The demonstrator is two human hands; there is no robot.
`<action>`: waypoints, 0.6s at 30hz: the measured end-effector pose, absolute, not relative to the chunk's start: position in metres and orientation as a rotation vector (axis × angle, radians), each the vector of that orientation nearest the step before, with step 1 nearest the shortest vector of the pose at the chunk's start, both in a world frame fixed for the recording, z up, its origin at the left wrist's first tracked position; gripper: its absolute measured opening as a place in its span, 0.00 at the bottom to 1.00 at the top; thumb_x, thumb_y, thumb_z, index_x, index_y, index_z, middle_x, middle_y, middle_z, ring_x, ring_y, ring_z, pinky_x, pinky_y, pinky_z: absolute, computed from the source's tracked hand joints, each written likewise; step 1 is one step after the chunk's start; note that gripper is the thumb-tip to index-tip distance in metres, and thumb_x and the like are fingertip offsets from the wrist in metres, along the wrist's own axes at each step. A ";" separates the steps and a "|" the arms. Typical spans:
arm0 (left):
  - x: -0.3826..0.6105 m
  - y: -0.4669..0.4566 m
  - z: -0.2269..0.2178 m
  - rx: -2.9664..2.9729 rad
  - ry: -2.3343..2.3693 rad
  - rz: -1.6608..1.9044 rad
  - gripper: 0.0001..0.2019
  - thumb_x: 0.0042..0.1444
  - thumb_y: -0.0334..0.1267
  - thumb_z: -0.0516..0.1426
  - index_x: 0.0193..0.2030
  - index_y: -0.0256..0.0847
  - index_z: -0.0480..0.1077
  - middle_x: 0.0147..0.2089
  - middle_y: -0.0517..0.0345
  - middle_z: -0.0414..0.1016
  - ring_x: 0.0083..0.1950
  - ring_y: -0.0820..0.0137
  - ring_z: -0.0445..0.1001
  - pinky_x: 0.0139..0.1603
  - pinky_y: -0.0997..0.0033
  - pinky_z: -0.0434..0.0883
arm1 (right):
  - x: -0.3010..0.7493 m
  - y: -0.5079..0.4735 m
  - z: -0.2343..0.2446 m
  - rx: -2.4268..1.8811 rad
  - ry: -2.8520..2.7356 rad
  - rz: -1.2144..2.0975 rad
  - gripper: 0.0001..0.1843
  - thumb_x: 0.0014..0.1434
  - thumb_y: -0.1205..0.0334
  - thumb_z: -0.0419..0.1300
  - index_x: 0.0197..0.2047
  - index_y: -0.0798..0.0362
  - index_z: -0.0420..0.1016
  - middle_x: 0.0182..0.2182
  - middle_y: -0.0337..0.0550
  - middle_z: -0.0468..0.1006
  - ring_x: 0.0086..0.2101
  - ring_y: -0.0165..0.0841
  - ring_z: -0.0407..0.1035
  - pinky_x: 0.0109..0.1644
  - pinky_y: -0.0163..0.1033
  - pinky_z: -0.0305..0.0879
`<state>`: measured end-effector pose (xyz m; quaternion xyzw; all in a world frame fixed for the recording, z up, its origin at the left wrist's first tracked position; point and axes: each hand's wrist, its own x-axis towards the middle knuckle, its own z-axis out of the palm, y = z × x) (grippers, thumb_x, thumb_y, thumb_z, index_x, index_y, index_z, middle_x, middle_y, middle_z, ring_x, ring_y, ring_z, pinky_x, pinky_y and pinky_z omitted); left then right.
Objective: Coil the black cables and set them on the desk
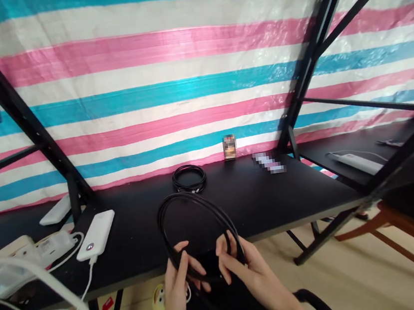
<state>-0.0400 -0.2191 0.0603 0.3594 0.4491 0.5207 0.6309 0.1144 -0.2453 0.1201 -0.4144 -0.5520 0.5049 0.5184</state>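
A black cable loop (183, 203) is held upright over the front edge of the black table (266, 203). My left hand (179, 279) grips the lower left of the loop, fingers wrapped round it. My right hand (239, 261) pinches the lower right side of the same loop. Farther back on the table lies a second black cable (189, 178), coiled flat and untouched.
A white power bank (96, 235) with a white cord lies at the table's left, beside a white power strip (19, 258) and more white cords. A small card (229, 147) stands against the striped tarp. Black frame posts rise on both sides. Another power strip (355, 162) lies on the right table.
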 end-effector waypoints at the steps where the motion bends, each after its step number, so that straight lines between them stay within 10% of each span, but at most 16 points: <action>1: -0.041 -0.221 0.064 0.799 1.073 1.256 0.27 0.53 0.56 0.58 0.55 0.43 0.62 0.22 0.65 0.68 0.19 0.72 0.66 0.18 0.77 0.64 | 0.115 -0.243 0.116 -1.008 -1.311 1.191 0.11 0.66 0.54 0.53 0.38 0.53 0.65 0.18 0.30 0.64 0.22 0.25 0.58 0.34 0.33 0.57; 8: -0.050 -0.218 0.078 0.766 1.224 1.486 0.30 0.50 0.62 0.57 0.52 0.43 0.64 0.14 0.70 0.60 0.12 0.76 0.57 0.11 0.82 0.59 | 0.126 -0.224 0.099 -1.079 -1.108 1.309 0.20 0.60 0.43 0.55 0.43 0.51 0.62 0.17 0.26 0.60 0.12 0.19 0.43 0.13 0.26 0.40; 18: -0.038 -0.188 0.081 1.011 1.388 1.217 0.37 0.46 0.65 0.58 0.54 0.37 0.67 0.13 0.65 0.64 0.12 0.72 0.61 0.11 0.77 0.61 | 0.154 -0.214 0.086 -0.862 -0.656 1.384 0.25 0.51 0.40 0.64 0.38 0.53 0.67 0.14 0.23 0.50 0.14 0.16 0.33 0.15 0.24 0.32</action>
